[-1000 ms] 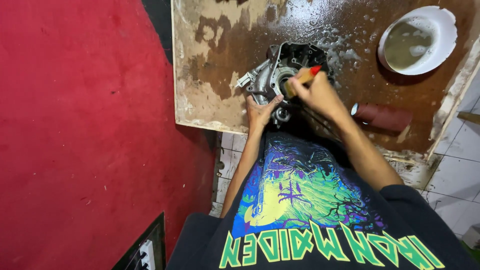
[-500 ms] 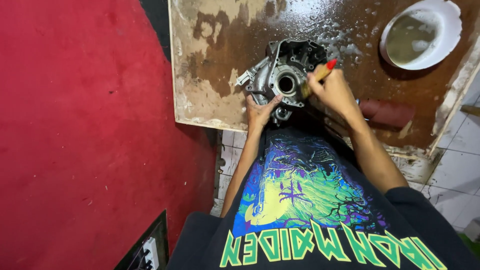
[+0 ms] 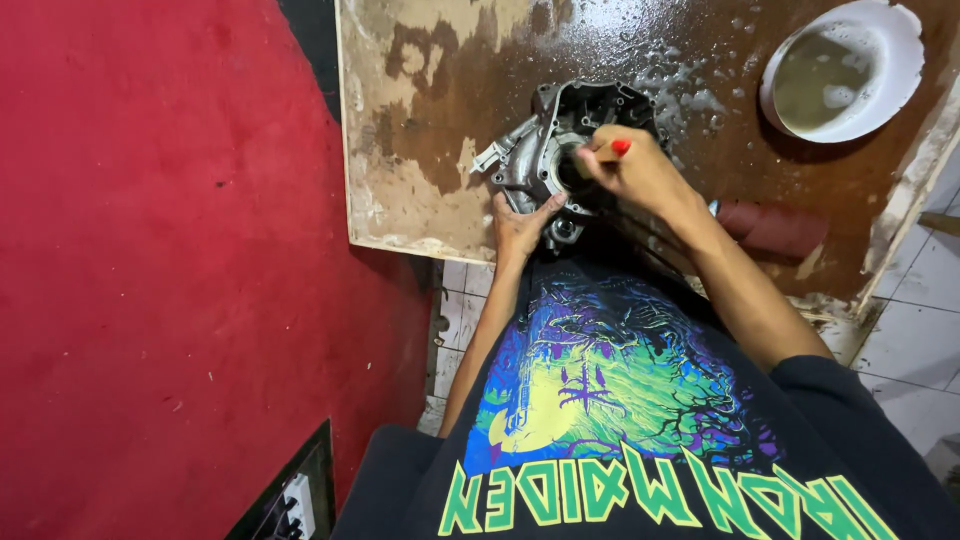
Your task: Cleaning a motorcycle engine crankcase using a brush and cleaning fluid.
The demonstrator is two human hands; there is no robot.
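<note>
Engine casing [image 3: 560,150] lies under both hands on the wet worktop [image 3: 420,120].
Left hand [image 3: 520,225] fingers press its near edge; right hand [image 3: 635,170] fingers grip a red-tipped brush [image 3: 620,147] over its middle bore.

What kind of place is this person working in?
Probably a small home or backyard repair spot, not a proper shop. A metal engine casing sits on a wet, worn wooden board, a white bowl of murky liquid stands nearby, and there's a tiled floor beside a red wall.
</note>
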